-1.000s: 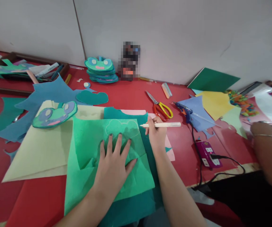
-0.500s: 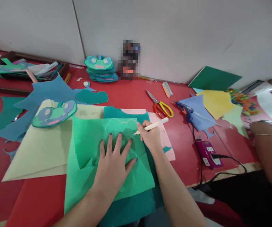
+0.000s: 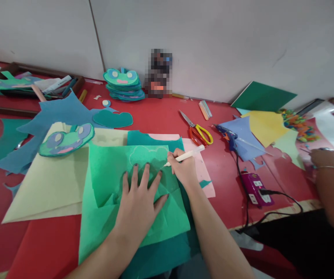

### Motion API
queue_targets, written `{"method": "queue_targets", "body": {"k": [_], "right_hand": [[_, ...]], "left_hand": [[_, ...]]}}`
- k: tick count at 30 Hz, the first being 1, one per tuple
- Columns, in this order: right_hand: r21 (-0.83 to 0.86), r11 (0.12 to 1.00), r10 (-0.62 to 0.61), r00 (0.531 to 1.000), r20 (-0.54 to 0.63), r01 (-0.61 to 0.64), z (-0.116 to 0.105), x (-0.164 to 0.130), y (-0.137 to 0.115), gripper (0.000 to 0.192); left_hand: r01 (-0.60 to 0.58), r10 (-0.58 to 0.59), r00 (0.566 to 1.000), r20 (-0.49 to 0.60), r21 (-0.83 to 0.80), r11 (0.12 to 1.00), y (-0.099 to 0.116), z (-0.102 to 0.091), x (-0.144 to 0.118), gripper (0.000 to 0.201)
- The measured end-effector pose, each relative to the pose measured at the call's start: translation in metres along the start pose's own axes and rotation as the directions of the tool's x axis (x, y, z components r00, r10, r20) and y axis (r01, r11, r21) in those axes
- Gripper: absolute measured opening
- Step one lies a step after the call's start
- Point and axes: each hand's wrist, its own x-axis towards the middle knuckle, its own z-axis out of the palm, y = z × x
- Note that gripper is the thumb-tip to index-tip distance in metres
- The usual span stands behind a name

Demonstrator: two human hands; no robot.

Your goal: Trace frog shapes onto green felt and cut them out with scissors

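My left hand [image 3: 139,201] lies flat with fingers spread on a light green felt sheet [image 3: 111,182], pressing it onto the red table [image 3: 161,116]. A white outline [image 3: 148,154] is drawn near the sheet's top edge. My right hand [image 3: 183,168] grips a cream-white pencil [image 3: 188,154], whose tip touches the green sheet at the outline's right end. A darker teal sheet [image 3: 152,138] and a pink sheet [image 3: 200,166] lie under the green one.
A pale yellow sheet [image 3: 50,182] carries a frog-face cutout [image 3: 65,140] at left. Scissors [image 3: 197,130], a blue glue gun [image 3: 228,135] and a plugged power strip [image 3: 255,188] lie to the right. A stack of frog cutouts [image 3: 123,83] sits by the wall. Another person's hand [image 3: 328,159] works at far right.
My right hand has moved left and down, bringing the pencil from level above the sheet's edge to tip-down on the green felt. My left hand has stayed put.
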Motion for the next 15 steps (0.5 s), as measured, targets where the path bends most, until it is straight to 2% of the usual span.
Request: {"method": "queue_targets", "body": {"k": [6, 11, 15], "right_hand": [[-0.115, 0.993, -0.047, 0.993, -0.109, 0.034, -0.0014, 0.0019, 0.0009, 0.035], [-0.110, 0.993, -0.045, 0.998, -0.046, 0.040, -0.0004, 0.0022, 0.0017, 0.036], [-0.165, 0.985, -0.069, 0.987, -0.142, 0.045, -0.0006, 0.0021, 0.0026, 0.036]], "left_hand": [[-0.002, 0.002, 1.000, 0.002, 0.003, 1.000, 0.0001, -0.0006, -0.0002, 0.048], [0.004, -0.004, 1.000, 0.021, 0.000, 1.000, 0.0002, -0.0017, 0.0005, 0.049], [0.004, -0.004, 1.000, 0.026, -0.001, 1.000, 0.0010, -0.0014, 0.0013, 0.049]]}}
